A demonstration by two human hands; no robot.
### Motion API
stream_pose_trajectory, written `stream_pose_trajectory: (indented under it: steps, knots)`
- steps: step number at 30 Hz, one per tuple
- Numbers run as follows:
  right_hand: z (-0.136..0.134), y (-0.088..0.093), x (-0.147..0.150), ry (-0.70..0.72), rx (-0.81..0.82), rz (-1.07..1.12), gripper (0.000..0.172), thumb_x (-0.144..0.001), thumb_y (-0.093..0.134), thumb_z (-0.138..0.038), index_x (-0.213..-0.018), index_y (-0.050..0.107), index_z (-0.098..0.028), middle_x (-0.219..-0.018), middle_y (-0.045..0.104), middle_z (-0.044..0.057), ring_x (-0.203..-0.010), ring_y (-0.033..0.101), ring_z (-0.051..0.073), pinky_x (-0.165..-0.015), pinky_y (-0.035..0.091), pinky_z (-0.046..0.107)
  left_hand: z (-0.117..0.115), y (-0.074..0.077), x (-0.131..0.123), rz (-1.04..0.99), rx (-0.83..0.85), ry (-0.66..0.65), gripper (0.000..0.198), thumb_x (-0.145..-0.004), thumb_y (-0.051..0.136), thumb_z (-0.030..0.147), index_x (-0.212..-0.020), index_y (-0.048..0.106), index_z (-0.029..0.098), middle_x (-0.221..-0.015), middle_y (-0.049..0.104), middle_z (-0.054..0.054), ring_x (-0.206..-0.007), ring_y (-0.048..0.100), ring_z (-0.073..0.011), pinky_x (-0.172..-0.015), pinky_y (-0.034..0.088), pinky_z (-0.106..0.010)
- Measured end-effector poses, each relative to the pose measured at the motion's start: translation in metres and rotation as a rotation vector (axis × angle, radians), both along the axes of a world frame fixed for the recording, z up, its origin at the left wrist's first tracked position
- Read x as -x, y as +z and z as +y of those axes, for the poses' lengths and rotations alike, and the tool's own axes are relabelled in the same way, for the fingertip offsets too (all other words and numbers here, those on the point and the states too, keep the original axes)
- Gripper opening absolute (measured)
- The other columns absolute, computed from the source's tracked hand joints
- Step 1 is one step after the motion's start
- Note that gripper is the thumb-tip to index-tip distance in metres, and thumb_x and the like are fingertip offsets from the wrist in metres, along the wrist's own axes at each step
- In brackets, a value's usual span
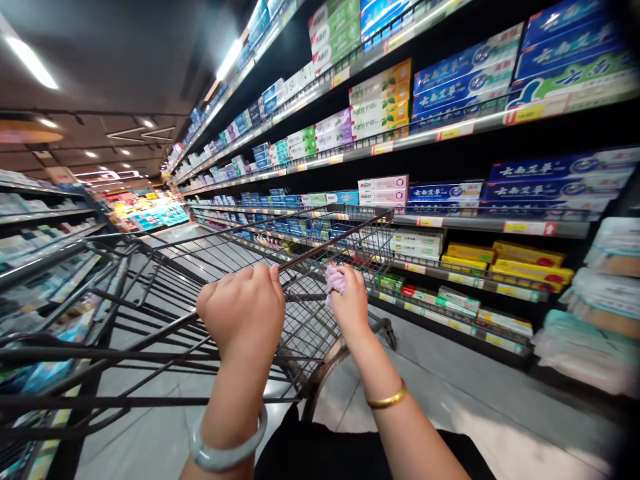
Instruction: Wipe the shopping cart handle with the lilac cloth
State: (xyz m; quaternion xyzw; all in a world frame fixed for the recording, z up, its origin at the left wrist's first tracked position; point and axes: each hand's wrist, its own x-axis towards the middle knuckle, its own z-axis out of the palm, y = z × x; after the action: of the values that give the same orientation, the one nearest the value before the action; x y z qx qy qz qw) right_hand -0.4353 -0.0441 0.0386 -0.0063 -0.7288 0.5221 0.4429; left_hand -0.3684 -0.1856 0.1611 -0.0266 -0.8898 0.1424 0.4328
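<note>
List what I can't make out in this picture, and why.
Head view: fingertips of the left hand, hidden by its curled fist.
Head view: what the crumpled lilac item is; the right hand covers part.
Head view: left ends of the dark bars, cut off by the left edge.
Head view: figures on most price tags, too small and blurred.
</note>
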Motion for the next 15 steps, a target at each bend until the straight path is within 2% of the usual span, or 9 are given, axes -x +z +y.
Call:
stream_pose_trajectory:
  steps: [1, 3, 5, 7, 9, 12, 15]
  knots:
    - [0.001, 0.002, -0.002, 0.006, 0.041, -0.033, 0.053, -0.065, 0.051, 0.002, -0.112, 0.068, -0.017, -0.115, 0.066, 0.013, -0.111, 0.062, 0.026, -0.101, 0.053, 0.047, 0.002, -0.001, 0.000, 0.012, -0.006, 0.011, 0.045, -0.105, 0.024, 0.039, -0.080, 0.057, 0.020, -0.075, 0.066, -0.008, -0.076, 0.060, -0.0269, -0.072, 0.023, -0.040]
    - [-0.004, 0.016, -0.013, 0.070, 0.042, 0.042, 0.056, -0.065, 0.052, 0.001, -0.116, 0.066, -0.019, -0.119, 0.065, 0.011, -0.115, 0.061, 0.025, -0.103, 0.053, 0.044, 0.004, -0.002, 0.002, 0.028, -0.023, 0.029, 0.044, -0.106, 0.024, 0.039, -0.079, 0.055, 0.021, -0.075, 0.065, -0.006, -0.078, 0.059, -0.0267, -0.074, 0.024, -0.041]
    - [-0.015, 0.032, -0.027, 0.176, -0.066, 0.219, 0.059, -0.070, 0.055, -0.001, -0.123, 0.063, -0.024, -0.130, 0.061, 0.009, -0.126, 0.057, 0.023, -0.108, 0.051, 0.041, 0.006, -0.005, 0.003, 0.020, -0.044, 0.030, 0.042, -0.105, 0.025, 0.037, -0.079, 0.054, 0.022, -0.075, 0.063, -0.005, -0.080, 0.058, -0.0268, -0.075, 0.025, -0.041]
    - [-0.022, 0.036, -0.031, 0.248, -0.207, 0.331, 0.057, -0.077, 0.055, -0.002, -0.127, 0.061, -0.028, -0.132, 0.062, 0.006, -0.130, 0.055, 0.021, -0.114, 0.046, 0.042, 0.007, -0.007, 0.003, 0.016, -0.070, 0.027, 0.039, -0.105, 0.026, 0.036, -0.080, 0.053, 0.022, -0.075, 0.061, -0.005, -0.083, 0.057, -0.0273, -0.078, 0.026, -0.042]
    - [-0.023, 0.025, -0.023, 0.189, -0.228, 0.317, 0.055, -0.078, 0.054, -0.002, -0.126, 0.061, -0.027, -0.131, 0.062, 0.007, -0.129, 0.055, 0.023, -0.115, 0.045, 0.046, 0.009, -0.010, 0.003, 0.035, -0.087, 0.017, 0.036, -0.104, 0.028, 0.036, -0.083, 0.054, 0.023, -0.078, 0.059, -0.005, -0.088, 0.055, -0.0282, -0.083, 0.027, -0.043]
    - [-0.017, -0.001, -0.006, 0.021, -0.076, 0.151, 0.056, -0.069, 0.052, -0.002, -0.121, 0.063, -0.021, -0.124, 0.061, 0.012, -0.125, 0.055, 0.027, -0.108, 0.049, 0.050, 0.012, -0.014, 0.001, 0.077, -0.125, -0.023, 0.033, -0.103, 0.030, 0.035, -0.087, 0.056, 0.023, -0.082, 0.057, -0.006, -0.094, 0.051, -0.0298, -0.088, 0.028, -0.045]
    - [-0.019, -0.002, -0.006, 0.027, -0.016, 0.110, 0.059, -0.066, 0.051, -0.001, -0.120, 0.062, -0.023, -0.123, 0.061, 0.011, -0.126, 0.055, 0.026, -0.110, 0.048, 0.049, 0.010, -0.019, 0.002, 0.089, -0.194, -0.075, 0.028, -0.101, 0.034, 0.034, -0.092, 0.058, 0.024, -0.083, 0.055, -0.007, -0.096, 0.049, -0.0317, -0.091, 0.029, -0.048]
